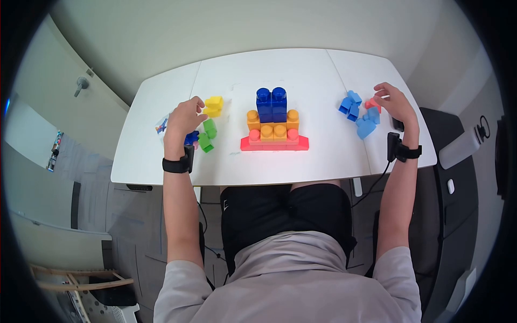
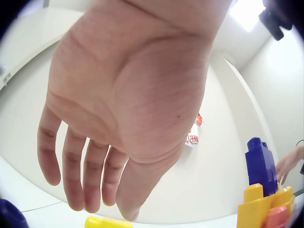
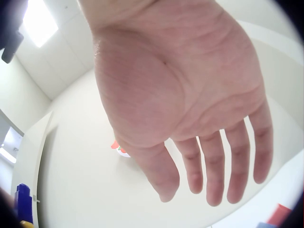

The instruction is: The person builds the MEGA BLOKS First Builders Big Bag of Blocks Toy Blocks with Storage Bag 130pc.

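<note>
Left hand [image 1: 184,119] is near a yellow block [image 1: 214,101], right hand [image 1: 397,105] near a red block [image 1: 370,105], both loosely spread; the stack [image 1: 267,132] stands midway between the bench's [image 1: 312,169] side edges; a sideways knock could topple it.

Glossy, smooth plastic on the dark blue blocks [image 1: 272,109]; smooth white tabletop [image 1: 226,167]; matt grey cloth shirt [image 1: 291,274].

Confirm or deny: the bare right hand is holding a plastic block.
No, the right hand has its fingers loosely extended, with nothing in its palm.
</note>
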The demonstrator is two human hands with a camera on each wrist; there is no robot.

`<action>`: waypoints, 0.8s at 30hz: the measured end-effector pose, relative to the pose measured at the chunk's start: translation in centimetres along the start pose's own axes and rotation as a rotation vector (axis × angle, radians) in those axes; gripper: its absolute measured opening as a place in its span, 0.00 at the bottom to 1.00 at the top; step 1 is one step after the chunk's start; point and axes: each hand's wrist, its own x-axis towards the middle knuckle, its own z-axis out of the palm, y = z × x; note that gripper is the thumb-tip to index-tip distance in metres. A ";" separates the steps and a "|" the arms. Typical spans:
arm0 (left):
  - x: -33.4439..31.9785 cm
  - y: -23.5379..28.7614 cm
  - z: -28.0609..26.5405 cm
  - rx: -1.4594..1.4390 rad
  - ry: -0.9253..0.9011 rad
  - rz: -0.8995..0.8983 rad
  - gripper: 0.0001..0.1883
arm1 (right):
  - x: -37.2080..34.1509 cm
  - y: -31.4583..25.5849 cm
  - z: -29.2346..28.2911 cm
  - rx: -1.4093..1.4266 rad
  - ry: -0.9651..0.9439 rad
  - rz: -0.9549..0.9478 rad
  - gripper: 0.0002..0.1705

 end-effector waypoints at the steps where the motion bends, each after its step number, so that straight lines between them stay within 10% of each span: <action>1: 0.1 0.1 0.3 0.003 0.002 -0.004 0.19 | -0.2 -0.5 0.0 0.002 -0.007 0.009 0.22; 9: 5.1 0.6 2.6 0.188 0.066 0.294 0.31 | -0.9 -2.8 0.4 0.093 -0.057 -0.033 0.21; 19: 7.2 1.1 3.1 0.413 -0.215 0.144 0.29 | -1.7 -4.7 0.7 0.055 -0.033 -0.105 0.21; 24: 4.0 4.7 -2.0 -0.120 -0.024 0.160 0.25 | -2.5 -8.0 1.5 0.064 -0.005 -0.226 0.20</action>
